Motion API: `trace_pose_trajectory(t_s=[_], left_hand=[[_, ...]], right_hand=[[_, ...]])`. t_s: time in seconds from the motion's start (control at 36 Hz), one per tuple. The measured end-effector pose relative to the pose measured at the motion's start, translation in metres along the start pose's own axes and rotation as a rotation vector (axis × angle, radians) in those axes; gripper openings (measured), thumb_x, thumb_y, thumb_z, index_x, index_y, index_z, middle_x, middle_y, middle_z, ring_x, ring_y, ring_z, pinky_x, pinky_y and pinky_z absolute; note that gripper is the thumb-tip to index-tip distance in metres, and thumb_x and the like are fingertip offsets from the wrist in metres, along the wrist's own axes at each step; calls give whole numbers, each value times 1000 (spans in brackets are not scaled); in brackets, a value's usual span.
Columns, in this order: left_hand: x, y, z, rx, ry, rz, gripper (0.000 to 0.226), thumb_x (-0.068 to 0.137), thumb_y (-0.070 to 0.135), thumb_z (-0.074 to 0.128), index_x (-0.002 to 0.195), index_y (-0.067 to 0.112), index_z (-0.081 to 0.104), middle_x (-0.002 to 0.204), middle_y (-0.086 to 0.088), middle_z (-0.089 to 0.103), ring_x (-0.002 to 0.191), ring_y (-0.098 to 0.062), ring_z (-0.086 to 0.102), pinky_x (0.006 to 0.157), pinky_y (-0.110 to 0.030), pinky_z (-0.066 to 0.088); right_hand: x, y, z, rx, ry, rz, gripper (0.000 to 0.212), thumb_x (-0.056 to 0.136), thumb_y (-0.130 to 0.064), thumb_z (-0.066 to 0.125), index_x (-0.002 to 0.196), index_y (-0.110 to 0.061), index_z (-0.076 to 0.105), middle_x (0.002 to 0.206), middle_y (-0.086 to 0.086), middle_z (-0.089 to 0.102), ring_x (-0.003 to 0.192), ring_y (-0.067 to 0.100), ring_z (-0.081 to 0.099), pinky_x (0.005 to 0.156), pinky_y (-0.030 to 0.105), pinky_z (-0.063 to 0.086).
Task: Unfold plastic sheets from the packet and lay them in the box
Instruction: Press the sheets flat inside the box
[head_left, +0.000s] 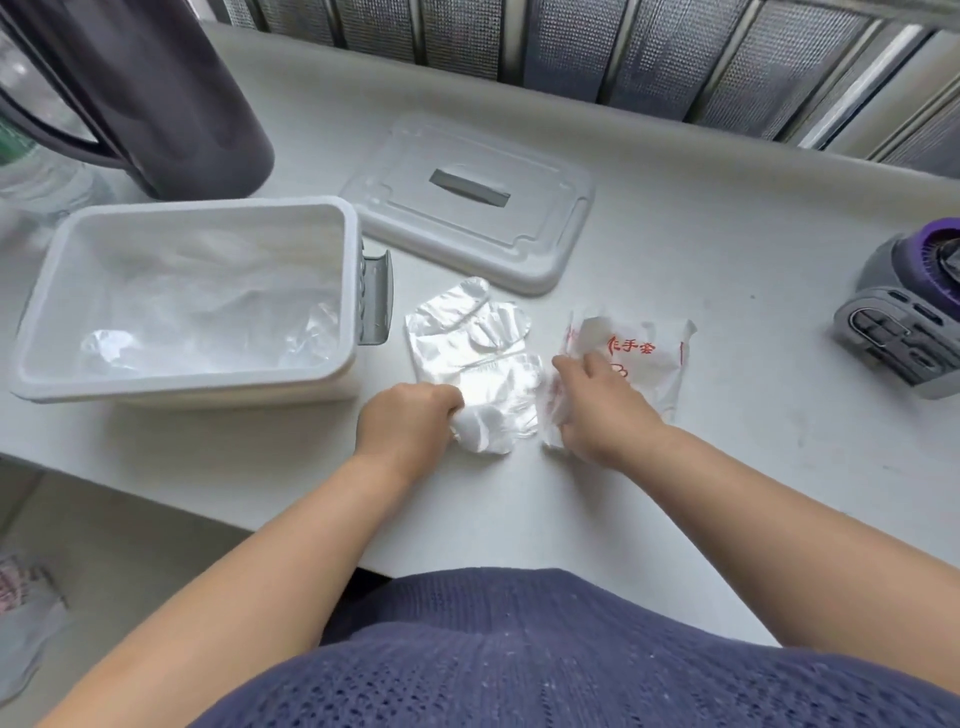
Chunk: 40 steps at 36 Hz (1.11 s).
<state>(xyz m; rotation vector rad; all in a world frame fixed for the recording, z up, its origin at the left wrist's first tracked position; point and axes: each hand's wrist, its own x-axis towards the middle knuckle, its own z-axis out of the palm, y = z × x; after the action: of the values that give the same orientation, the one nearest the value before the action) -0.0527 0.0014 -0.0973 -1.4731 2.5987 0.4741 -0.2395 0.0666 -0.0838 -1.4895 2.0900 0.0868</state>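
A clear plastic sheet (475, 348) lies partly spread on the white table, just right of the open white box (348, 291). My left hand (410, 421) grips the sheet's bunched near end. My right hand (592, 405) holds the open edge of the white packet (649, 353) with red print, which lies flat to the right of the sheet. Several clear sheets (208, 312) lie crumpled inside the box.
The box's white lid (519, 244) with a slot lies behind the sheet. A dark jug (156, 93) stands at the back left. A grey and purple device (909, 317) sits at the right edge. The table's front edge runs near my body.
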Motion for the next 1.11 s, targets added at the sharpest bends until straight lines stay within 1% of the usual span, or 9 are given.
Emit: trace_pose_trajectory(t_s=[0.06,0.17,0.28,0.33,0.47,0.56,0.75,0.94,1.11], left_hand=[[1,1,-1,-157,-67,3,21,94,31,53,101,21,71,99,-4,70,96,-27,60,67,-31,40],[-6,0,-3,-389,-86,-80,23,94,19,54,107,22,73,105,-1,72,102,-20,61,78,-26,42],[-9,-2,-6,-521,1,-241,3,82,26,72,82,23,72,76,9,68,81,-12,64,64,-23,40],[-8,-1,-7,-614,19,-304,20,75,34,79,67,25,63,65,13,62,65,-6,58,60,-24,42],[-12,2,-10,-990,-27,-345,16,82,29,74,71,18,69,69,1,67,65,-10,60,54,-18,45],[-17,5,-11,-1111,-49,-364,12,88,23,68,78,17,70,72,0,66,69,-12,59,49,-14,42],[-18,7,-10,-1091,14,-301,15,93,19,59,79,22,60,73,7,53,68,-8,47,67,-25,40],[-19,17,-33,-1392,32,-264,13,95,12,56,85,19,54,85,-1,62,84,-14,61,81,-28,49],[-13,20,-69,-1598,178,-154,10,97,10,50,89,14,52,84,-1,64,81,-10,66,84,-30,53]], right_hand=[[-2,-5,-1,11,61,-43,63,84,-13,50,143,-17,28,134,12,34,124,32,39,93,34,37],[-4,-19,-1,136,105,-99,60,87,-13,49,144,-18,31,143,7,36,130,26,37,103,33,32],[-6,-28,-1,289,150,-123,50,91,-16,48,140,-20,40,139,2,45,128,19,42,100,31,35],[-8,-32,0,403,129,-141,43,92,-20,51,134,-21,47,130,1,54,121,18,49,98,31,40],[-14,-35,6,543,-21,-178,50,86,-29,61,134,-27,46,127,-3,54,107,9,49,95,26,43],[-14,-34,7,508,-67,-197,65,83,-28,65,141,-25,36,136,-1,48,116,9,46,95,22,38],[-11,-39,9,429,-58,-233,74,85,-34,66,146,-24,25,136,-1,48,122,12,45,87,17,31],[-3,-41,13,247,72,-168,35,94,-23,48,129,-21,50,107,0,66,103,24,57,80,34,46],[-2,-41,5,116,62,-148,24,94,-21,43,106,-13,62,101,7,64,98,29,56,70,30,41]])
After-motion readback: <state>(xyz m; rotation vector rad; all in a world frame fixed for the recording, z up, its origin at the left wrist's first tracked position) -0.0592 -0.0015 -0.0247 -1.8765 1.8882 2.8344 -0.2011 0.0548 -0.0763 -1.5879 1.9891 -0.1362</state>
